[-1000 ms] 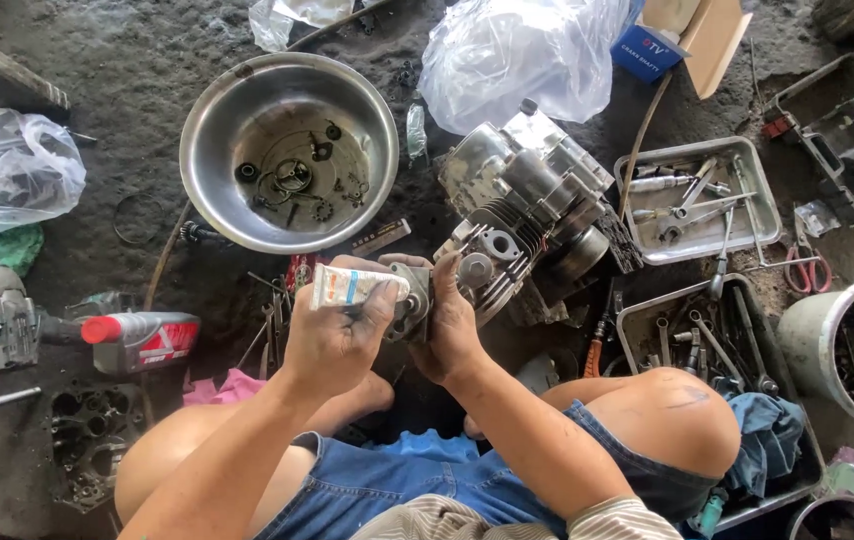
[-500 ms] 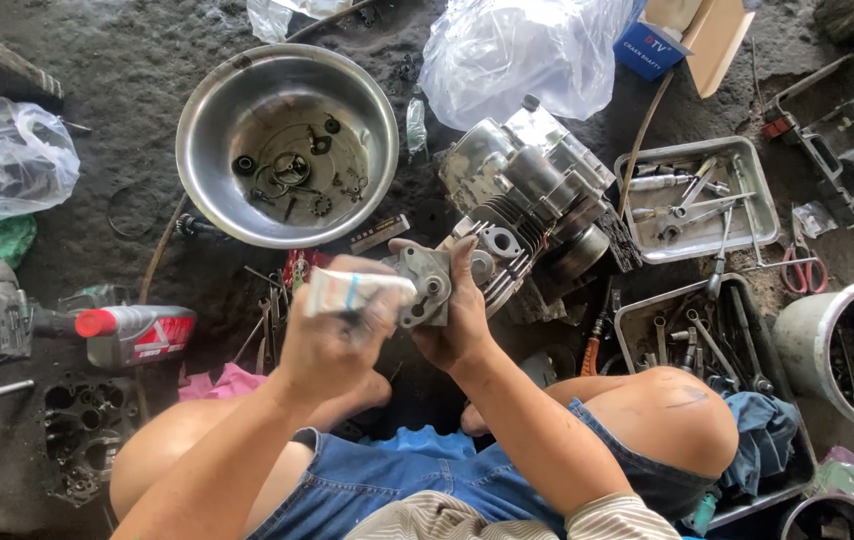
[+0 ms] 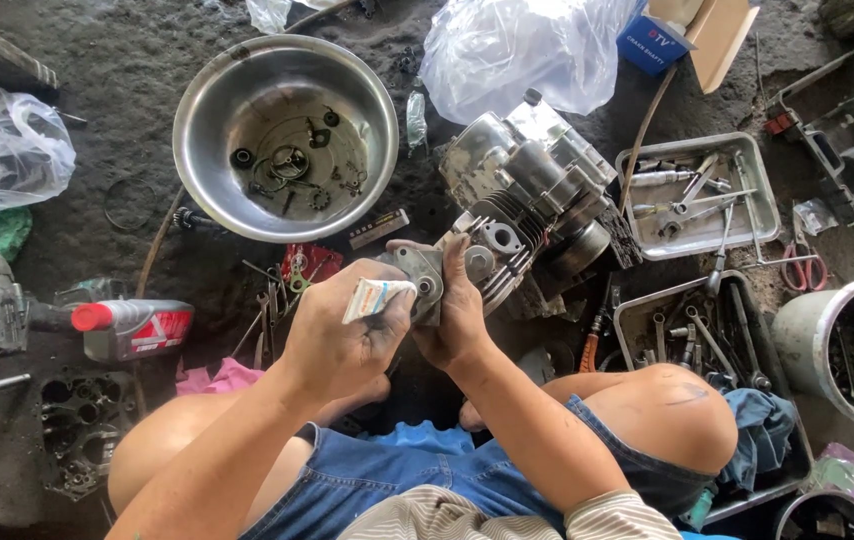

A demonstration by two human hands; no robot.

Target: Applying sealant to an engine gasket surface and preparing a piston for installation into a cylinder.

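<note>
The left hand (image 3: 342, 335) is closed around a small white tube (image 3: 375, 297), its nozzle end turned toward the small metal cover (image 3: 419, 275) that the right hand (image 3: 457, 320) pinches by its edge, fingers wrapped behind it. Both grips are firmly shut on what they hold, and tube and cover meet just above the knees, right in front of the engine (image 3: 537, 205) on the floor. To do this well, I judge the cover should be held still with its mating face up toward the eye, and the tube squeezed gently so a thin, unbroken bead follows the rim (how much has come out of the nozzle cannot be seen). Keeping the bead clear of the bolt holes would help. Left of the hands lie loose spanners and a red-capped oil bottle (image 3: 132, 327); to the right, a tray of tools (image 3: 692, 320). Farther off sit a steel bowl (image 3: 285, 135) holding small parts and a second tool tray (image 3: 699, 195).
</note>
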